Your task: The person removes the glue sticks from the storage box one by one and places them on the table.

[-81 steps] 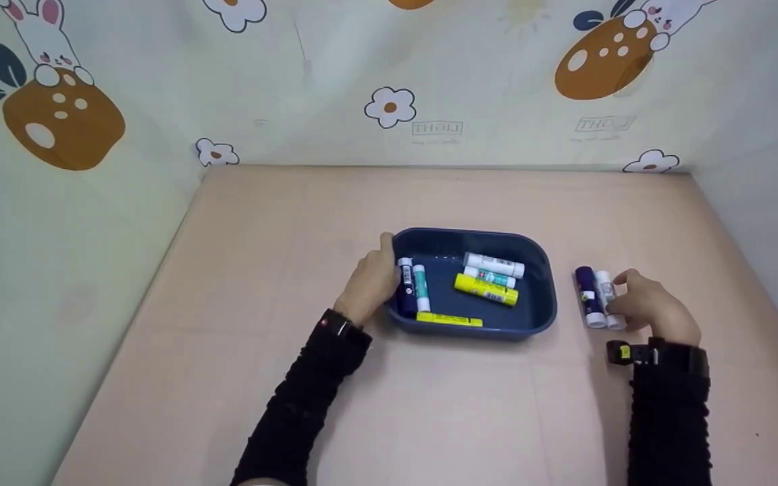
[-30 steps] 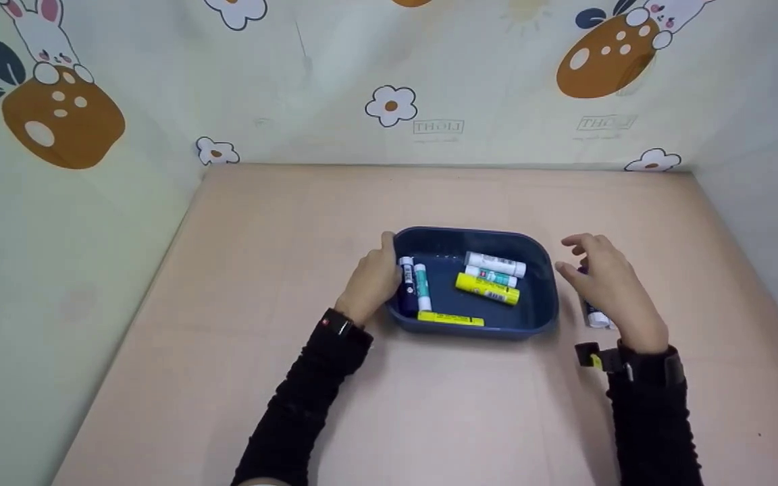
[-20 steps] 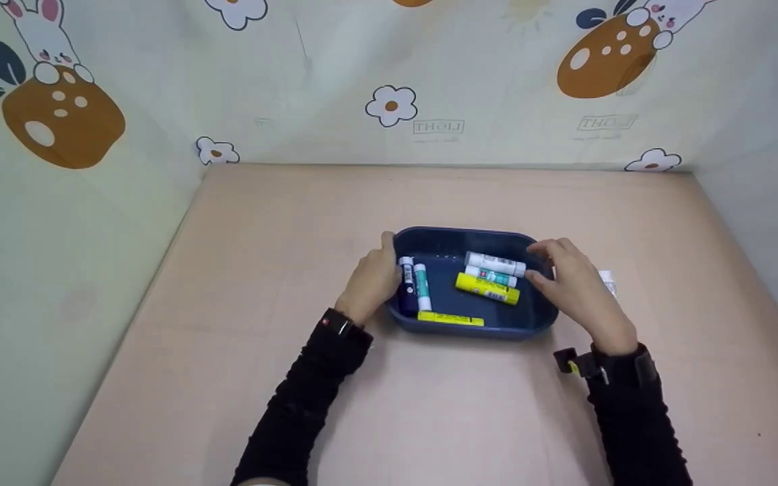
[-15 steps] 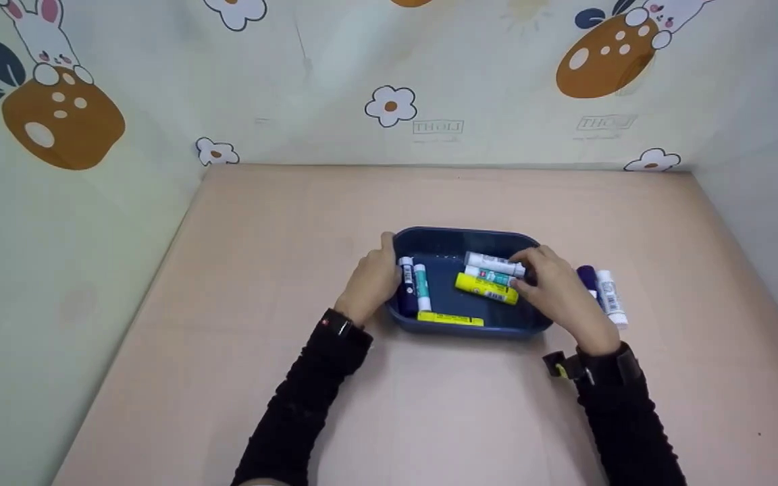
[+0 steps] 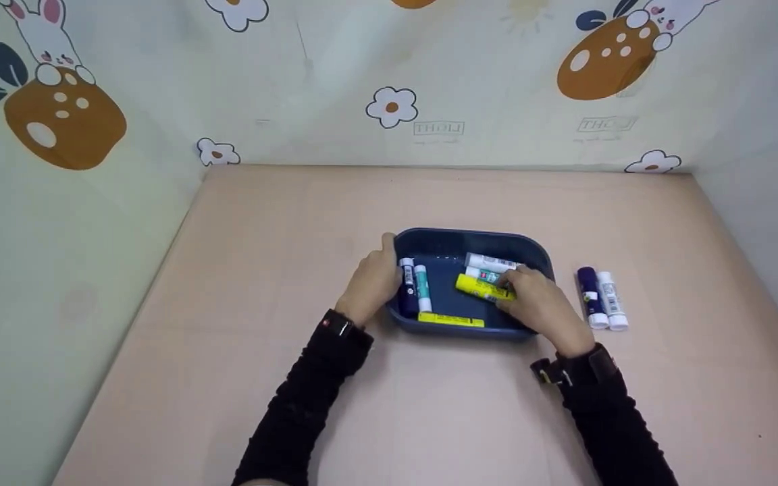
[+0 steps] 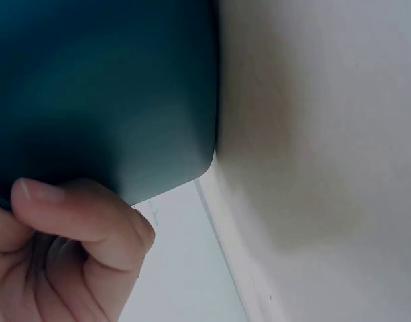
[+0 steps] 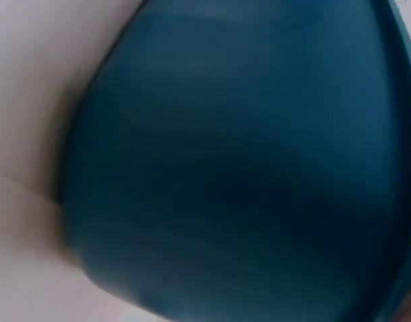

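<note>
My left hand (image 5: 370,283) grips the left end of a dark blue plastic basin (image 5: 477,237); in the left wrist view its curled fingers (image 6: 78,211) lie against the basin wall. Inside, my right hand (image 5: 544,304) reaches over the right end of a yellow glue stick (image 5: 480,287), fingers and thumb around that end; I cannot tell whether they pinch it. A teal-and-white glue stick (image 5: 481,273) and a white glue stick (image 5: 490,261) lie just behind it, partly covered by the fingers. The right wrist view shows mostly the basin's outer wall (image 7: 225,168).
At the basin's left end lie a dark purple glue stick (image 5: 408,290) and a teal one (image 5: 423,289), with another yellow glue stick (image 5: 451,320) along the front wall. On the table (image 5: 281,223) to the right, a purple glue stick (image 5: 591,297) and a white one (image 5: 612,300) lie side by side.
My right hand has left the purple and white glue sticks on the table and moved left into the basin, to the yellow glue stick. My left hand and the basin have stayed in place.
</note>
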{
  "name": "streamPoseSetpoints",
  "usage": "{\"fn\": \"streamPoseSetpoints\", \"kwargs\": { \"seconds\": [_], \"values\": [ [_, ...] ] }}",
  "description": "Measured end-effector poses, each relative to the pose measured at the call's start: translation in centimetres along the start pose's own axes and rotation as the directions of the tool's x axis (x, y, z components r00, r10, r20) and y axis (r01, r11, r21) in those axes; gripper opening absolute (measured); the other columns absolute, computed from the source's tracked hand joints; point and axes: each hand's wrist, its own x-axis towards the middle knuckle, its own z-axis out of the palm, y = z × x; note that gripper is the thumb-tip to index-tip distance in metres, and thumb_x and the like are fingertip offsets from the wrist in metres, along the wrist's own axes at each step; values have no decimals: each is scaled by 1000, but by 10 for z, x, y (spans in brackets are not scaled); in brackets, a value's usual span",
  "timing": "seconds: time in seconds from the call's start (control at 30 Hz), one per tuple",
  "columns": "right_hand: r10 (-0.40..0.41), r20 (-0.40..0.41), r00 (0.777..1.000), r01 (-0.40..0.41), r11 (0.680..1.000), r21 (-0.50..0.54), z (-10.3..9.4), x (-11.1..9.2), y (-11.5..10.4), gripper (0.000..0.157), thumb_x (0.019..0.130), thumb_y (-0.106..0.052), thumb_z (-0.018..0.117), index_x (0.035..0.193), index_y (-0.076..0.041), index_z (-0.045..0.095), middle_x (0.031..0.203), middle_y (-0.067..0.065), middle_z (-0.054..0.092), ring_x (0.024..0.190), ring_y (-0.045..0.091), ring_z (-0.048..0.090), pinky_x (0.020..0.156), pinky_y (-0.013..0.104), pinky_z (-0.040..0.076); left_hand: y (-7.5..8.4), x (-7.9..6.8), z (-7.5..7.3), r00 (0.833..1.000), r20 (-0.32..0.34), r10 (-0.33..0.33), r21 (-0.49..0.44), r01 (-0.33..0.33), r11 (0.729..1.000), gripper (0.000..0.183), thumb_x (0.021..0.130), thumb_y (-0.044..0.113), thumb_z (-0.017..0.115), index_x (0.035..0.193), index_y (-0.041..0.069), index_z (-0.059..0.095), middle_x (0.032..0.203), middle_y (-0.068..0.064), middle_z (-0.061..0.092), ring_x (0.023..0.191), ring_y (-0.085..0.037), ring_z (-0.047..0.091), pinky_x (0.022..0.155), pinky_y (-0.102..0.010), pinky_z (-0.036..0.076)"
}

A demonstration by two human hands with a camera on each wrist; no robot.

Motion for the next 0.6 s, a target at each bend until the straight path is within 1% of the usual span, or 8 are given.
{"fn": "streamPoseSetpoints", "kwargs": {
  "seconds": [0.17, 0.3, 0.4, 0.47, 0.53, 0.6],
  "values": [
    [34, 76, 997, -28, 997, -76, 2, 0, -3, 29, 79, -20, 70, 103, -2, 68, 87, 10, 64, 77, 23, 56, 70, 44, 46, 0, 1, 1, 1000, 1, -10, -12, 10, 1000, 38, 88, 7, 50, 123, 4, 35, 94, -22, 65, 79, -32, 64, 65, -45, 50],
    [39, 82, 996, -31, 995, -98, 3, 0, -5, 27, 79, -20, 70, 100, -3, 69, 85, 9, 64, 75, 22, 55, 67, 42, 46, 0, 1, 1, 1000, 2, -10, -9, 10, 1000, 38, 88, 6, 50, 122, 4, 35, 94, -23, 65, 79, -32, 64, 65, -45, 50],
    [58, 89, 994, -51, 996, -79, 1, 0, -4, 29, 80, -20, 68, 102, -1, 68, 89, 11, 65, 76, 23, 56, 70, 43, 47, 0, 1, 0, 1000, 13, -14, -3, 14, 1000, 38, 88, 6, 50, 123, 3, 35, 95, -23, 65, 78, -31, 65, 64, -44, 51],
    [74, 95, 993, -70, 996, -48, -2, 0, -4, 30, 82, -20, 66, 104, 0, 66, 93, 13, 65, 78, 24, 57, 72, 44, 47, 1, 1, 0, 1000, 23, -19, -3, 19, 1000, 39, 88, 5, 50, 124, 2, 34, 96, -23, 65, 77, -30, 65, 63, -43, 51],
    [85, 89, 992, -85, 996, 4, -6, -1, -3, 32, 84, -21, 64, 107, 2, 63, 98, 16, 65, 80, 25, 57, 74, 44, 47, 1, 1, 0, 999, 33, -28, -7, 29, 1000, 39, 88, 5, 49, 125, 3, 34, 97, -23, 65, 77, -29, 64, 63, -42, 51],
    [91, 63, 994, -95, 993, 69, -11, -2, -3, 33, 85, -20, 63, 109, 2, 61, 102, 18, 63, 83, 26, 56, 76, 43, 46, 1, 1, 0, 999, 38, -36, -10, 37, 999, 40, 88, 4, 48, 125, 3, 33, 97, -23, 65, 77, -29, 64, 63, -41, 51]
  ]
}}
